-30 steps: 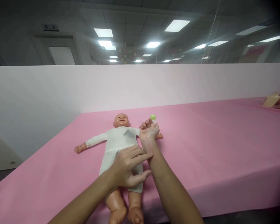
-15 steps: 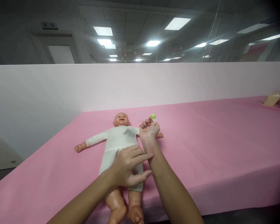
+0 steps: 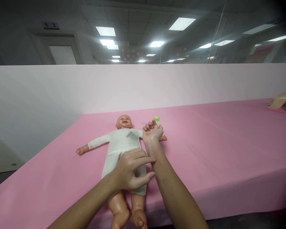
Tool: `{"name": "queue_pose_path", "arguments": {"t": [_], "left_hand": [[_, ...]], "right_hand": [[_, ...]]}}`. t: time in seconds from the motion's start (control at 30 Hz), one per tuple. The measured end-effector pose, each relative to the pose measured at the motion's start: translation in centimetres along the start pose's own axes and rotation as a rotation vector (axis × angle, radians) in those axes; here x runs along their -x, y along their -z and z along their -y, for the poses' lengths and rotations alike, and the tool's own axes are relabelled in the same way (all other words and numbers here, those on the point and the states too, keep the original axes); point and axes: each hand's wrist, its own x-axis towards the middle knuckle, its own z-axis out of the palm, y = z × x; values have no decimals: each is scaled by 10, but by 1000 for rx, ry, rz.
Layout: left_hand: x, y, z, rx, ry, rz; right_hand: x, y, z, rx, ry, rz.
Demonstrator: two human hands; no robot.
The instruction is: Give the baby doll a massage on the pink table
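Observation:
A baby doll (image 3: 122, 140) in a white cloth suit lies face up, arms spread, its head toward the back wall. Over its lower body is my left hand (image 3: 134, 168), fingers extended and thumb apart, the fingertips at the inner side of my right wrist. My right hand (image 3: 152, 131) is raised palm up beside the doll's torso, with loosely curled fingers and nothing in it. It partly covers the doll's arm. Just behind its fingertips stands a small bottle with a green cap (image 3: 156, 118), its lower part hidden.
A pink cloth (image 3: 205, 140) covers the table, whose front edge runs along the bottom right. The white panel (image 3: 143, 86) rises behind, with glass above it. At the far right edge lies a cream-coloured object (image 3: 278, 101) beside something skin-toned, partly out of view.
Almost nothing differs. The fingertips of my left hand have shifted very slightly at my right wrist; the doll and bottle are where they were.

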Motion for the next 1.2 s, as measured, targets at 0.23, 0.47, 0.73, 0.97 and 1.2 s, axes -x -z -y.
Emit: {"name": "queue_pose_path", "arguments": {"t": [0.23,0.47,0.73,0.97,1.2], "left_hand": [[3,0,1,0,-3,-14],[3,0,4,-41,7,24],[2,0,2,13,-67,7],[1,3,-1,-18,58,14],[0,1,-3,49,-25,27]], "right_hand": [[0,0,0,5,-12,8],[-2,0,-1,46,5,20],[-2,0,0,41,13,16],[-3,2,-2,11,-16,13],[-4,2,-2,74,31,44]]}}
